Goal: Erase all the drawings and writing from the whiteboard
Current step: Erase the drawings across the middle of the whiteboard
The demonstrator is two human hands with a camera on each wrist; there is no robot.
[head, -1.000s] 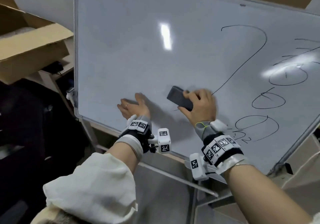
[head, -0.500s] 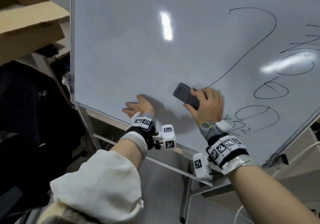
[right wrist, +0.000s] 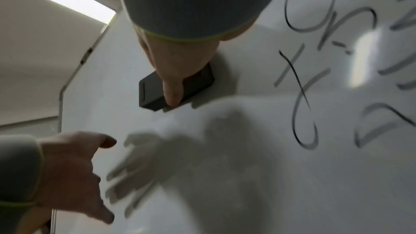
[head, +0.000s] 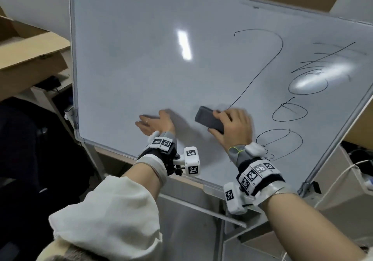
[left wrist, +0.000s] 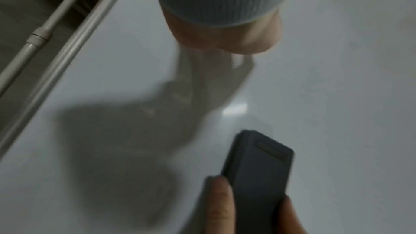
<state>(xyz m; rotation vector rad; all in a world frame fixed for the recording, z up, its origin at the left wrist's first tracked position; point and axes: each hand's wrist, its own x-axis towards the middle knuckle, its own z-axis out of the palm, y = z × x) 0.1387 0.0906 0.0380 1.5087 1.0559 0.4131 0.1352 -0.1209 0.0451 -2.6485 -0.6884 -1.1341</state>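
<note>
A tilted whiteboard (head: 141, 59) fills the head view. Its left half is wiped; black writing (head: 262, 65) covers the right half: a long curved stroke, several ovals and crossed lines. My right hand (head: 232, 127) grips a dark grey eraser (head: 209, 119) and presses it flat on the board at the lower end of the long stroke. In the right wrist view the eraser (right wrist: 175, 88) lies under my fingers (right wrist: 171, 93), with writing (right wrist: 301, 95) to its right. My left hand (head: 155, 123) lies flat on the board near its lower edge, fingers straight.
A cardboard box (head: 30, 55) sits left of the board. The board's metal frame (head: 333, 139) and stand bars (head: 201, 208) run below my wrists. A white cable (head: 339, 178) hangs at the lower right. Dark objects lie at the left.
The eraser and right hand have slid a little to the right along the board's lower part, wiping the tail of the long stroke. The left hand stays flat on the board.
</note>
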